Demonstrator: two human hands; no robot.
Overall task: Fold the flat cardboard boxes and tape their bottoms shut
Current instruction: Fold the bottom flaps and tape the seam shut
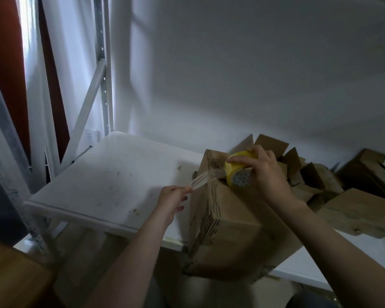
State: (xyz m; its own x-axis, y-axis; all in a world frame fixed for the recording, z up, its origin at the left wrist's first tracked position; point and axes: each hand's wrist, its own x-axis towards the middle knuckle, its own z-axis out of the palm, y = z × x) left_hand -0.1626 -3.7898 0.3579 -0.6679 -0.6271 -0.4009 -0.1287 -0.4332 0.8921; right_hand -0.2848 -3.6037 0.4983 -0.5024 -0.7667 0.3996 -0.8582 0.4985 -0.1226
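White shelf [93, 174] bears the box [231, 210]; right hand [268, 174] grips the roll [237, 172] on top, while left hand [171, 200] fingers [186, 189] pinch the tape [206, 178], stretched leftward past the box's edge.

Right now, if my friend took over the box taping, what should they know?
Left hand: pinches the free end of the clear tape strip, which is stretched past the box's left edge.
Right hand: grips the yellow tape roll, held on top of the cardboard box.
The box is folded up and stands on the white shelf. A pile of cardboard boxes lies behind it to the right.
Left to do, probably: press the strip down over the seam and cut it, then do the other boxes.
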